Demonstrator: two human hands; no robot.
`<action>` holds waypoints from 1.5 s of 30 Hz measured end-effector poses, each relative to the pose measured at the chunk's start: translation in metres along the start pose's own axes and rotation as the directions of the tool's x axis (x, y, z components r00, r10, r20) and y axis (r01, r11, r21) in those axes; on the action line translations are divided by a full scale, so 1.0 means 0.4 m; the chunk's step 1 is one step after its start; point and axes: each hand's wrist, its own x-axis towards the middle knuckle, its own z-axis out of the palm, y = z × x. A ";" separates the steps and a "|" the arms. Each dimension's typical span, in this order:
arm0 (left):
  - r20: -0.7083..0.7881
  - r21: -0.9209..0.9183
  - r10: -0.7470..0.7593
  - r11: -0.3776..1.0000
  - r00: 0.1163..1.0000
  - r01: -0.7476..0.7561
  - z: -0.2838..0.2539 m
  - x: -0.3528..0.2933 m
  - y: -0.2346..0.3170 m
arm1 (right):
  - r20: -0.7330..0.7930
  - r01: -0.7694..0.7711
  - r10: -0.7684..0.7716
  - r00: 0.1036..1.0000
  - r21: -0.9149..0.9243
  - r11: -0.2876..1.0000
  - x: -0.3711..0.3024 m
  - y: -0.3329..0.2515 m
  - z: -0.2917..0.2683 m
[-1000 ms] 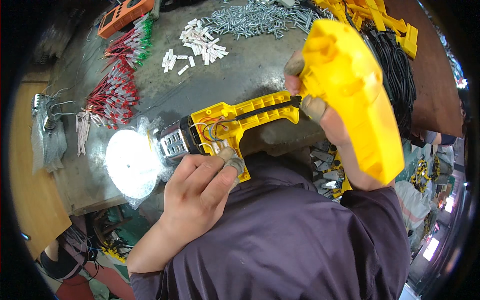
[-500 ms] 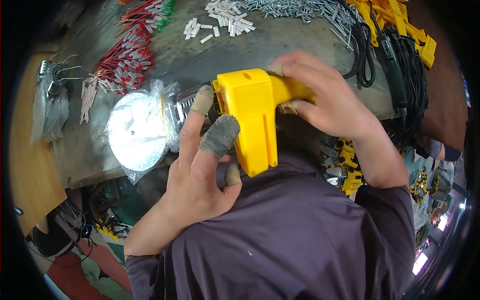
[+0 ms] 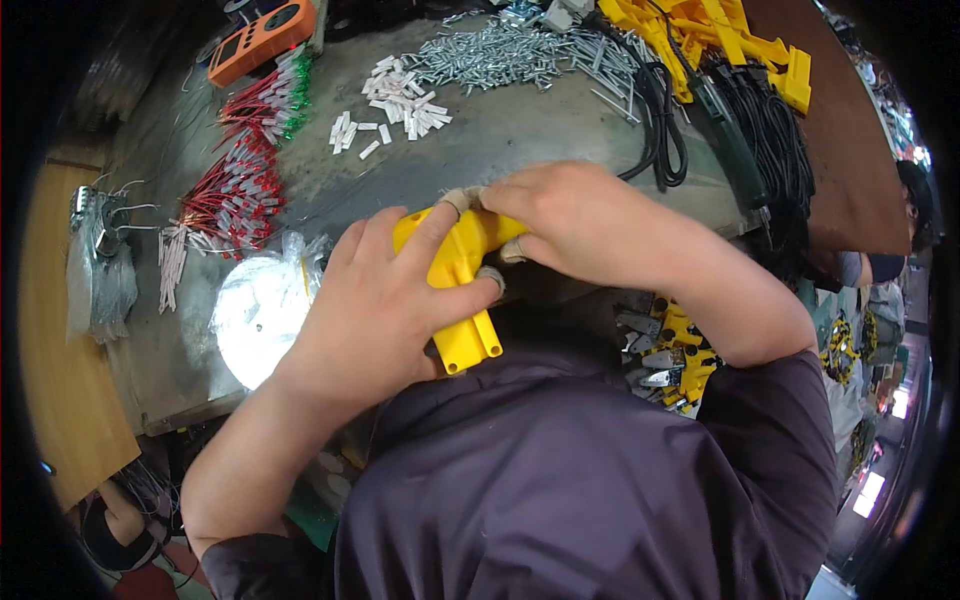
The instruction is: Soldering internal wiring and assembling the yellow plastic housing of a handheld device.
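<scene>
A yellow plastic tool housing (image 3: pixel 460 335) is held between both hands, just in front of my dark shirt. My left hand (image 3: pixel 375 290) lies over its left side, fingers across the top and thumb on the near part. Around the narrower handle end, partly covered by the fingers, my right hand (image 3: pixel 565 210) is closed. Cloth wraps cover several fingertips. Left of the housing, a bright round metal plate (image 3: pixel 250 320) in clear plastic wrap lies at the bench edge, partly behind my left forearm. Whether it joins the housing is hidden.
The bench (image 3: pixel 330 195) bears heaps of screws (image 3: pixel 500 60), white blocks (image 3: pixel 405 105) and red-wired lamps (image 3: pixel 240 185). An orange meter (image 3: pixel 262 42) is far left. Yellow shells (image 3: pixel 690 35), a dark power screwdriver (image 3: pixel 730 140) and black cords (image 3: pixel 785 145) are right. Another person's arm (image 3: pixel 122 515) shows lower left.
My left hand has moved from beside the housing to over it and now grips it. The housing has turned and shifted left. The whole view has shifted too.
</scene>
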 end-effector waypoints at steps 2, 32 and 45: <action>0.081 -0.086 0.023 0.996 0.996 -0.016 -0.007 0.008 -0.012 | -0.056 0.002 0.012 0.998 0.259 0.966 -0.014 0.058 -0.016; 0.069 -0.130 0.027 0.991 0.997 -0.017 -0.018 0.021 -0.010 | -0.281 -0.029 0.015 0.960 -0.047 0.999 0.040 0.127 -0.053; 0.088 -0.125 0.017 0.992 0.996 -0.006 -0.017 0.024 -0.005 | -0.481 0.141 0.151 0.864 0.518 0.844 -0.047 0.060 -0.035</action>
